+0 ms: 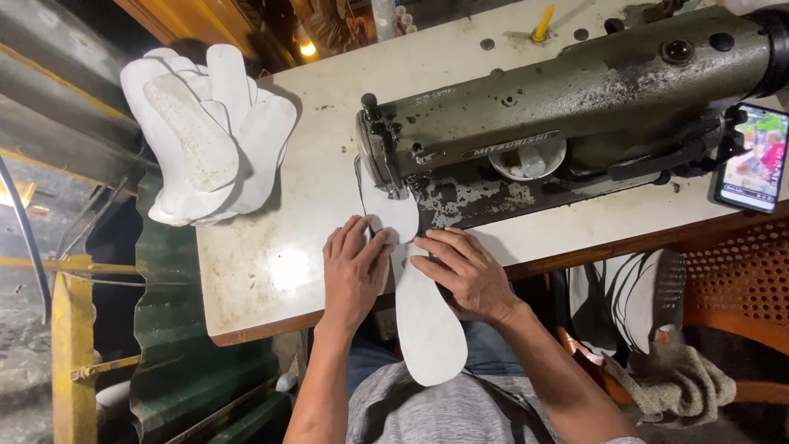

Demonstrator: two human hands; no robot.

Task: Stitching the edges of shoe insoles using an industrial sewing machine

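A: Where does the white insole piece [423, 312] sit against the hands?

B: It runs from the needle of the sewing machine [575, 90] down past the table [271, 263] edge toward six o'clock. The left hand [353, 271] lies flat at its nine o'clock side, fingers close together and pressing its upper part. The right hand [464, 271] is at its three o'clock side, fingers spread a little, tips resting on the piece. Neither hand grips it; both press down.

A: And the counts?

B: One insole piece under the hands, one machine, two hands. At ten o'clock, on the table's far left corner, one stack of white insoles [209, 136]; how many it holds I cannot tell. At two o'clock from the hands, one phone [754, 160] with a lit screen leans beside the machine.
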